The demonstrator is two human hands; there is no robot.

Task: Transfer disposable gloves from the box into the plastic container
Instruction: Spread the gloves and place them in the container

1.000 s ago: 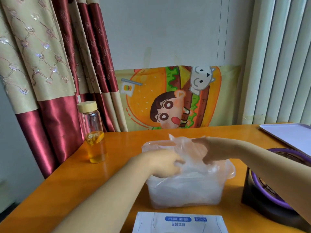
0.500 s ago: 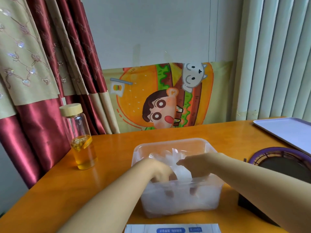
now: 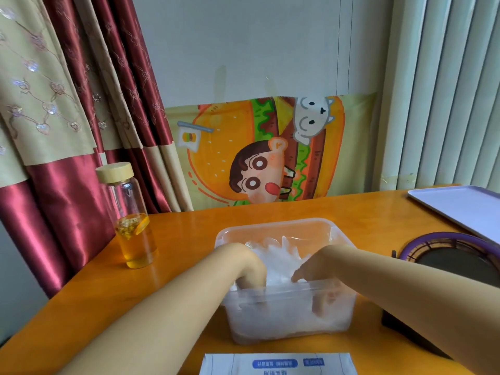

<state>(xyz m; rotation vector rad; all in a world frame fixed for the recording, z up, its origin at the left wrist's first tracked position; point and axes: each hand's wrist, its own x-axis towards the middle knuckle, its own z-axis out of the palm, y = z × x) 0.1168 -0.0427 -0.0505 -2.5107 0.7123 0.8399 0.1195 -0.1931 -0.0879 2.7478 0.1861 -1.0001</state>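
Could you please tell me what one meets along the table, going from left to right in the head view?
Glass bottle → plastic container → purple-rimmed black device.

An orange wooden surface fills the lower frame. At left centre stands a capped glass bottle of amber liquid. A translucent plastic container sits mid-frame, with a white box at the bottom edge. A pale tray lies at the right, above a purple-rimmed round object.
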